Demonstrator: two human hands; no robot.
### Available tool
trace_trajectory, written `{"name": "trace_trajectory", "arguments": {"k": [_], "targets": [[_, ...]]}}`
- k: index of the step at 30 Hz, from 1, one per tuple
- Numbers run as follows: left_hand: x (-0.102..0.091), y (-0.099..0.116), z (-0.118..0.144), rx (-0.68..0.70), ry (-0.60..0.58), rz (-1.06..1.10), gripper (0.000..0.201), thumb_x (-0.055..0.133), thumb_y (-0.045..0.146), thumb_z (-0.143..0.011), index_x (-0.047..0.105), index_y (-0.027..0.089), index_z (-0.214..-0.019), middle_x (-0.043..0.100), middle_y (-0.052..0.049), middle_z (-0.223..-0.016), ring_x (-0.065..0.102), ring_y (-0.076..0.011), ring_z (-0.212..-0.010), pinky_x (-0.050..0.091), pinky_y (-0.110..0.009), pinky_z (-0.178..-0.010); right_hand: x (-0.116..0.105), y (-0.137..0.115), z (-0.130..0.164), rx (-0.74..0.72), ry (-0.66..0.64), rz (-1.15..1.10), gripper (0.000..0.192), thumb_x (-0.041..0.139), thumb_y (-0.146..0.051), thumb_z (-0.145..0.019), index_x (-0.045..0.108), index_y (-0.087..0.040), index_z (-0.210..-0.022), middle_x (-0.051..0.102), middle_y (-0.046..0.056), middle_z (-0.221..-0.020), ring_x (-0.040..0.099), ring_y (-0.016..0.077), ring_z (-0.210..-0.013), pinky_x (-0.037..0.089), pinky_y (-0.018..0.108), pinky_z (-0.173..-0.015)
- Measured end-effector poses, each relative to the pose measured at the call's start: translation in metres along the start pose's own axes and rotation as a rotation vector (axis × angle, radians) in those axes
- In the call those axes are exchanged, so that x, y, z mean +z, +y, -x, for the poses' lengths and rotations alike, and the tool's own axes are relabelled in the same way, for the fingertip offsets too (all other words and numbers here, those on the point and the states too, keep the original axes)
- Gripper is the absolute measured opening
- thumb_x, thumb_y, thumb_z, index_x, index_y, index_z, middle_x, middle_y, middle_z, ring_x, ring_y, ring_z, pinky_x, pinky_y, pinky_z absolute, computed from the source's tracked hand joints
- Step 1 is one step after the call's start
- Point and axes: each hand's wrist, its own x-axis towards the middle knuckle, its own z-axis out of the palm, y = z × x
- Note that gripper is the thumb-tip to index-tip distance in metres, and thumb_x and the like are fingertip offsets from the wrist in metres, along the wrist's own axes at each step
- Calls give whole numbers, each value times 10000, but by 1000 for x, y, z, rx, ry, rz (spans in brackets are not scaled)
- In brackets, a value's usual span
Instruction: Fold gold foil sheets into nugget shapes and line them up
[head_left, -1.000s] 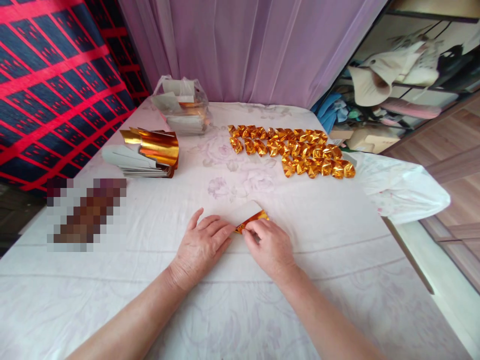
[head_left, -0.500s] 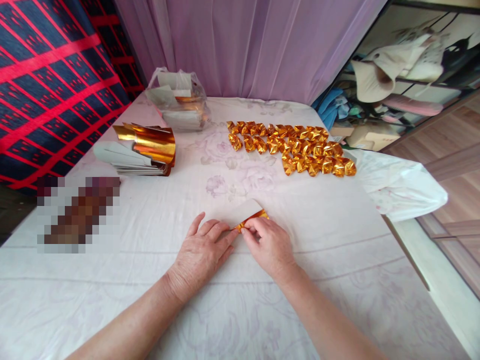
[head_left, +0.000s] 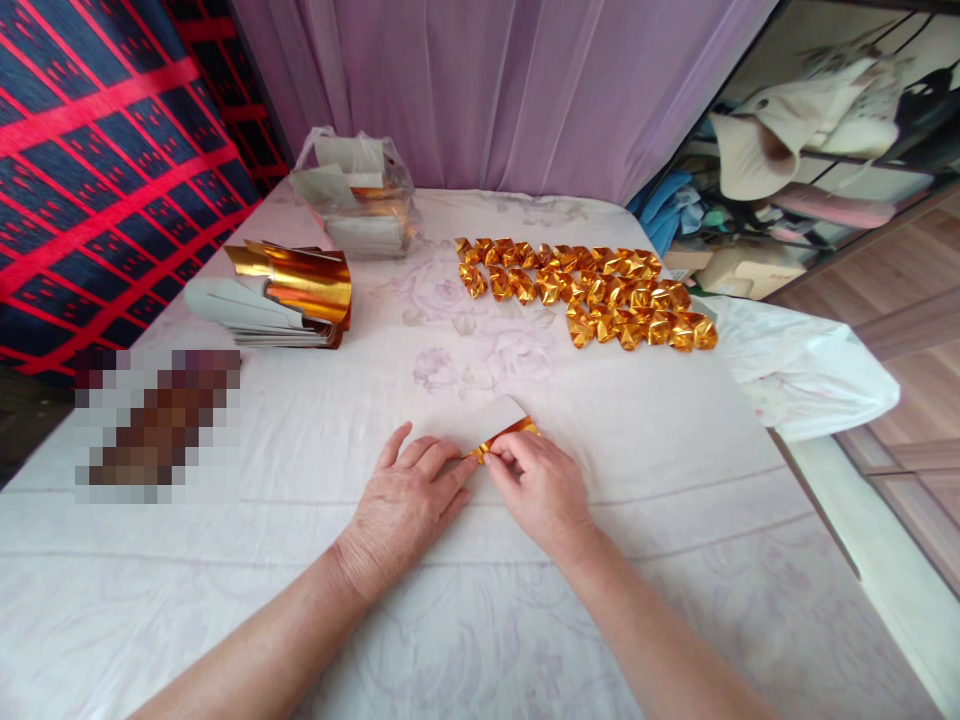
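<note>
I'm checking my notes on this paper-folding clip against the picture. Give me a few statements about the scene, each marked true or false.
1. Both hands, left hand and right hand, rest on one gold paper sheet. True.
2. The folded gold pieces lie in rows at the far right of the table. True.
3. The stack of gold sheets sits to the right of the hands. False: it lies to the far left.
4. The plastic bag lies beside the person's elbows. False: it is at the far end, near the curtain.
5. The table's cloth is red. False: it is white with a faint floral print.
</note>
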Motion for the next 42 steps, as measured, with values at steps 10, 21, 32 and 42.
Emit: {"name": "trace_trajectory", "arguments": {"k": [10, 21, 32, 42], "targets": [[0, 0, -1, -5, -14, 4, 314, 574, 282, -931, 638, 264, -1238, 673, -49, -1099, 600, -239, -1032, 355, -568, -1084, 0, 0, 1, 10, -9, 31, 92, 585, -200, -861, 588, -234, -776, 669, -9, -699, 611, 164, -683, 378, 279, -639], [-1, 1, -1, -16, -27, 9, 304, 568, 274, -930, 646, 251, -1223, 661, -56, -1099, 588, -242, -1047, 365, -563, -1080, 1, 1, 1, 7, -8, 38, 90, 584, -206, -866, 581, -233, -781, 665, -6, -707, 610, 167, -695, 377, 283, -643], [1, 2, -2, -47, -29, 31, 292, 549, 274, -937, 652, 256, -1209, 652, -57, -1089, 573, -240, -1047, 362, -554, -1082, 1, 2, 0, 21, -41, 4, 83, 579, -217, -883, 580, -234, -802, 661, -7, -717, 608, 163, -693, 383, 277, -640], [-1, 2, -3, -64, -58, 46, 292, 571, 284, -925, 656, 270, -1204, 657, -48, -1089, 564, -244, -1040, 352, -571, -1078, -8, 10, -5, 4, -156, -102, 104, 603, -145, -854, 581, -226, -792, 655, -7, -818, 595, 150, -765, 399, 258, -669]]}}
